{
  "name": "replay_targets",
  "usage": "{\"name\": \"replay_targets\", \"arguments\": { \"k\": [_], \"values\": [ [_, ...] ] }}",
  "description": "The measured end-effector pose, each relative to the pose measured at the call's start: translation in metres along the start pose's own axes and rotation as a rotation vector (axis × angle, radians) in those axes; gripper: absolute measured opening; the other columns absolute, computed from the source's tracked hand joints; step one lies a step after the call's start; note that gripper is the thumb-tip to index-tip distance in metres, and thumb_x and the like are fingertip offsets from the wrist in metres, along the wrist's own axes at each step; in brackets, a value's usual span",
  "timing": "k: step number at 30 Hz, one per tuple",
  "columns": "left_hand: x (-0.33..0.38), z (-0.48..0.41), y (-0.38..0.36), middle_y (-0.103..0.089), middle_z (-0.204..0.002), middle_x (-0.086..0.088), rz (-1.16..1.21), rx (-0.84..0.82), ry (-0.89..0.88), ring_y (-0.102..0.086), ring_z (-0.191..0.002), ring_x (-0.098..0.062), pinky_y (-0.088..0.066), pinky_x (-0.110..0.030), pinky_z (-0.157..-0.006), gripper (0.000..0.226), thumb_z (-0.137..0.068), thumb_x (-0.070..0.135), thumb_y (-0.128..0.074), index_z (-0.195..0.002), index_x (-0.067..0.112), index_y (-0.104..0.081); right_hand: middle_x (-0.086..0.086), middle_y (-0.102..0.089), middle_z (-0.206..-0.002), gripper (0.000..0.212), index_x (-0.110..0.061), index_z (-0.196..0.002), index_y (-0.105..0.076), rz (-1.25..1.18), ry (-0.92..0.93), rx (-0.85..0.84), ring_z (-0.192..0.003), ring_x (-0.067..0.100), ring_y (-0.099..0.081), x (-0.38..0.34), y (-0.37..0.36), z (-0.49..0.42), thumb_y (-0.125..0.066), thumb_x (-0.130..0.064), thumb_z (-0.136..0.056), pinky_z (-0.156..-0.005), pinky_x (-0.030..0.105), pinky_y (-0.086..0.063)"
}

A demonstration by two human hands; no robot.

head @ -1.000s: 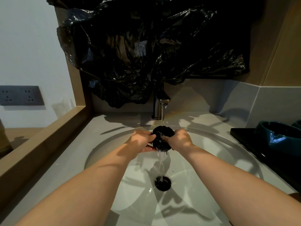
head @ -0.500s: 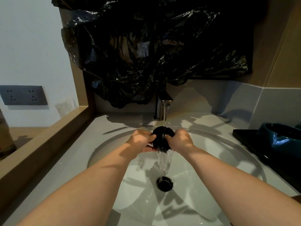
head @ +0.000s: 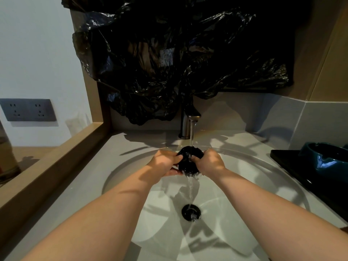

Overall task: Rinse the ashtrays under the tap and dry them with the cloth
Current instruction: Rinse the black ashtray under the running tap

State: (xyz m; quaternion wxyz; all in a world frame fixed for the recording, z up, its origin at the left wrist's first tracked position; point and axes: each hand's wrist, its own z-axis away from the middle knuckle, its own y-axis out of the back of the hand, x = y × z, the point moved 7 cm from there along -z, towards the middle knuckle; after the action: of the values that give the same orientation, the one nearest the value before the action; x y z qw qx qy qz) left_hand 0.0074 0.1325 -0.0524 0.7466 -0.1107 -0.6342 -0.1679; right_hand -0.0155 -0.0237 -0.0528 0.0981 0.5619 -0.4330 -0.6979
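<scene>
A small round black ashtray (head: 189,162) is held under the running tap (head: 189,123), above the white sink (head: 254,178). My left hand (head: 163,162) grips its left side, thumb on the rim. My right hand (head: 210,162) grips its right side, thumb reaching into the bowl. Water strikes the ashtray's top and pours off its underside toward the drain (head: 191,212). A dark teal ashtray (head: 327,159) sits at the right on a black tray (head: 293,166). No cloth is in view.
Crumpled black plastic sheeting (head: 178,59) hangs over the wall behind the tap. A wooden ledge (head: 52,166) borders the counter on the left, with a wall socket (head: 28,109) beyond it. Grey countertop (head: 75,194) surrounds the basin.
Both hands stay on the black ashtray under the stream. The run-off below it has narrowed slightly, and the view has shifted a little.
</scene>
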Motion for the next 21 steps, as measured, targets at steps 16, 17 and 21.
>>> {"name": "replay_targets", "arguments": {
  "k": [16,17,21],
  "values": [
    [0.0003,-0.0068,-0.0003,-0.065,-0.119,-0.016,-0.075,0.001,-0.051,-0.065,-0.105,-0.030,-0.056,-0.032,-0.084,0.028,-0.096,0.008,-0.056,-0.123,0.006,-0.062,0.000,-0.056,-0.059,0.033,-0.012,-0.076,-0.057,0.129,0.034,-0.120,-0.049,0.012,-0.053,-0.0027,-0.0021,0.0019,-0.075,-0.040,-0.077,-0.041,0.021,-0.035],
    [-0.0001,-0.0071,0.0004,-0.064,-0.120,-0.017,-0.072,0.015,-0.047,-0.065,-0.105,-0.030,-0.056,-0.032,-0.083,0.028,-0.096,0.008,-0.055,-0.123,0.005,-0.061,0.002,-0.059,-0.060,0.027,-0.010,-0.081,-0.060,0.101,0.026,-0.146,-0.048,0.013,-0.055,-0.0022,-0.0031,0.0025,-0.072,-0.034,-0.081,-0.040,0.020,-0.035],
    [0.0010,-0.0036,-0.0013,-0.063,-0.118,-0.016,-0.116,0.020,-0.044,-0.064,-0.092,-0.026,-0.056,-0.020,-0.061,0.023,-0.099,0.017,-0.052,-0.117,0.007,-0.061,0.008,-0.065,-0.061,0.033,-0.001,-0.086,-0.061,0.011,-0.030,-0.139,-0.044,0.017,-0.058,0.0017,0.0018,0.0068,-0.047,-0.028,-0.098,-0.037,0.018,-0.035]
  ]
}}
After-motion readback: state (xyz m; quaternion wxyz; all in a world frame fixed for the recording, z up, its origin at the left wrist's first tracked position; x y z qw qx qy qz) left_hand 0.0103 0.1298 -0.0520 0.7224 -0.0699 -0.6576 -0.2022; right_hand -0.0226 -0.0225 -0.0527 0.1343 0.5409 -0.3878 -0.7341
